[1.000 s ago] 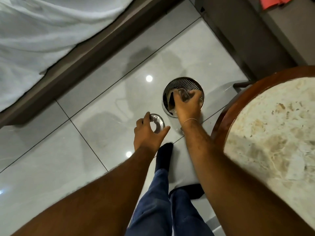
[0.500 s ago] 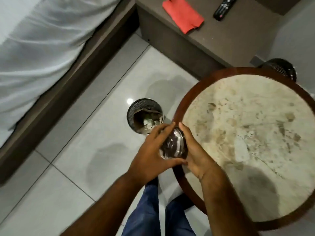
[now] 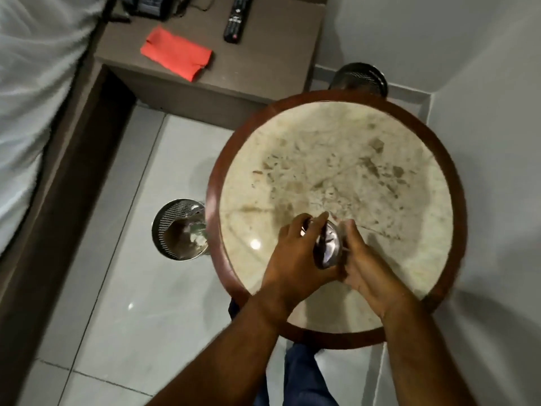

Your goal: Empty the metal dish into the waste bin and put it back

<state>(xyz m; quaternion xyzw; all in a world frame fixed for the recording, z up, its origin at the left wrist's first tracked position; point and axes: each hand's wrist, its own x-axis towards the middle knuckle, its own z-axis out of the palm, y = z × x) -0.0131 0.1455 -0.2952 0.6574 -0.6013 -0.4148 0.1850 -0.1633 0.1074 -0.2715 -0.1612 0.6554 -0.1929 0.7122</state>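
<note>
The small shiny metal dish (image 3: 328, 247) is tilted on edge between my two hands, above the near part of the round marble-topped table (image 3: 380, 177). My left hand (image 3: 295, 256) grips its left side, fingers curled over the rim. My right hand (image 3: 366, 265) presses against its right side. The perforated metal waste bin (image 3: 169, 227) stands on the floor just left of the table, with crumpled rubbish inside; the table's wooden rim hides its right edge.
A brown bedside unit (image 3: 263, 68) at the back carries a red cloth (image 3: 177, 55) and a remote control (image 3: 235, 20). A bed with white sheets (image 3: 29, 98) runs along the left. A second dark mesh bin (image 3: 360, 77) sits behind the table by the wall.
Both hands rose from the waste bin on the floor and carried the dish right, over the table top. The two metal pieces, held apart before, are now together between my hands.
</note>
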